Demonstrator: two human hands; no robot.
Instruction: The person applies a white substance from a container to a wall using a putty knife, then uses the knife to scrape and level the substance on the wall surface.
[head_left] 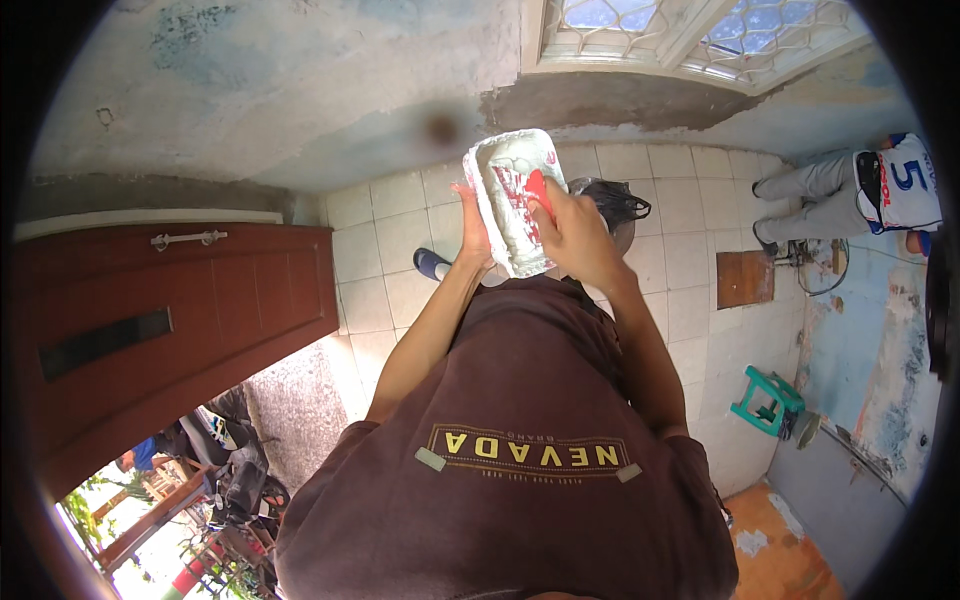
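A white rectangular tub smeared with paste is held out in front of my body. My left hand supports it along its left side, fingers closed against the wall. White putty coats the inside, with red patches showing through. In my right hand is the handle of a red putty knife, my fingers wrapped round it. The knife reaches into the tub over the putty; its far end is hard to make out among the smears.
A black plastic bag lies on the tiled floor just beyond my right hand. Another person stands at the far right. A green stool is lower right, a brown door at left. The patched wall rises ahead, beside a grilled window.
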